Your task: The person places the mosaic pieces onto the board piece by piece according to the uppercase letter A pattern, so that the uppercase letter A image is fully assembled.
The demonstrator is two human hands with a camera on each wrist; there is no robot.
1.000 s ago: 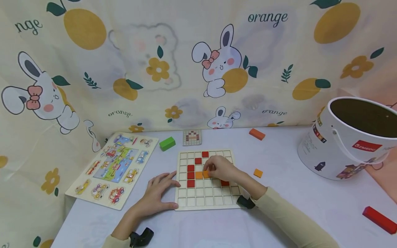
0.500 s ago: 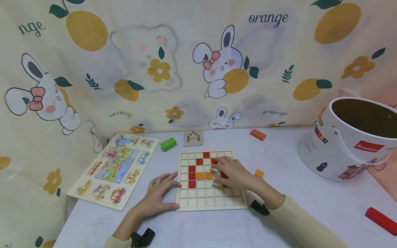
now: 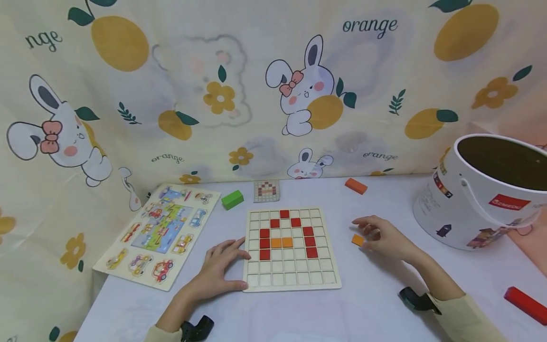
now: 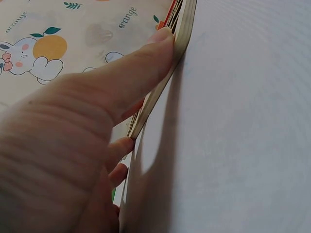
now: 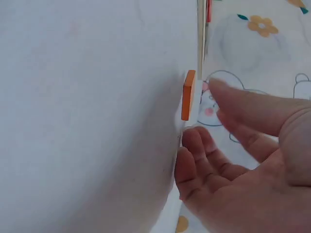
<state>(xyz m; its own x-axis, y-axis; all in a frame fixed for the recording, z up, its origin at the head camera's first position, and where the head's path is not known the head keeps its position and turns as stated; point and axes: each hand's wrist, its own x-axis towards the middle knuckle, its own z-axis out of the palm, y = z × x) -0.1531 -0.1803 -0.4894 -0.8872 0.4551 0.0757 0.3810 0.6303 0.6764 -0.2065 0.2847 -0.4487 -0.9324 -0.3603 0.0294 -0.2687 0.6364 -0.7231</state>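
Observation:
A pale wooden grid board [image 3: 295,278] lies on the table. Red tiles [image 3: 284,214] form an arch of squares on it, and two orange tiles [image 3: 281,242] sit side by side between the arch's legs. My left hand [image 3: 215,273] rests along the board's left edge, thumb and fingertips touching it; the left wrist view shows the thumb against the board's rim [image 4: 182,36]. To the right of the board, my right hand [image 3: 384,240] hovers at a loose orange tile [image 3: 357,240]. In the right wrist view, thumb and fingers are spread around that orange tile [image 5: 188,94] without gripping it.
A small pattern card [image 3: 267,191] and a green block [image 3: 232,199] lie behind the board. A vehicle puzzle [image 3: 128,256] leans at left. An orange block [image 3: 355,185] is at the back, a white bucket [image 3: 431,209] at right, a red block [image 3: 525,305] near front right.
My right hand has let go of the second orange tile on the board and moved right to the loose orange tile. The left hand has stayed on the board's edge.

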